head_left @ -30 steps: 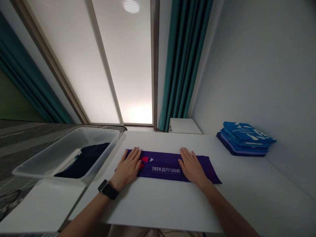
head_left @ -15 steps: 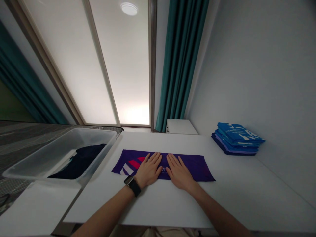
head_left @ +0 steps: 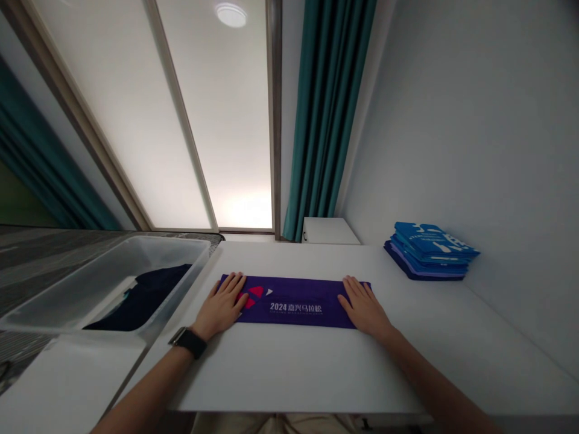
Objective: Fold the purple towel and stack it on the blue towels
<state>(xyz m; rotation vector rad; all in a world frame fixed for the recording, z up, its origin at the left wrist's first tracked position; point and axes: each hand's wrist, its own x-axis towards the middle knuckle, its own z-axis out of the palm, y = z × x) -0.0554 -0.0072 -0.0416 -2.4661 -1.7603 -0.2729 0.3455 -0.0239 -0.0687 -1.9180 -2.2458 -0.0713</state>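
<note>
A purple cloth (head_left: 303, 295), folded into a long flat strip, lies across the white table in front of me. White lettering reading "2024" with Chinese characters and a pink-and-white print show on its upper face. My left hand (head_left: 224, 304), with a black watch at the wrist, rests flat on the cloth's left end, fingers stretched out. On the opposite end lies my right hand (head_left: 363, 306), palm down with its fingers extended. Neither hand grips the fabric. The cloth's two outer ends are partly covered by my hands.
At the table's (head_left: 280, 367) right back, against the wall, stands a stack of folded blue and purple cloths (head_left: 432, 250). A translucent plastic bin (head_left: 54, 289) with dark clothing (head_left: 145, 298) inside stands to the left. A small white cabinet (head_left: 330, 231) is behind the table.
My hands have slid apart from the middle of the purple cloth, the left one to its left end, the right one to its right end. The printed lettering is now uncovered.
</note>
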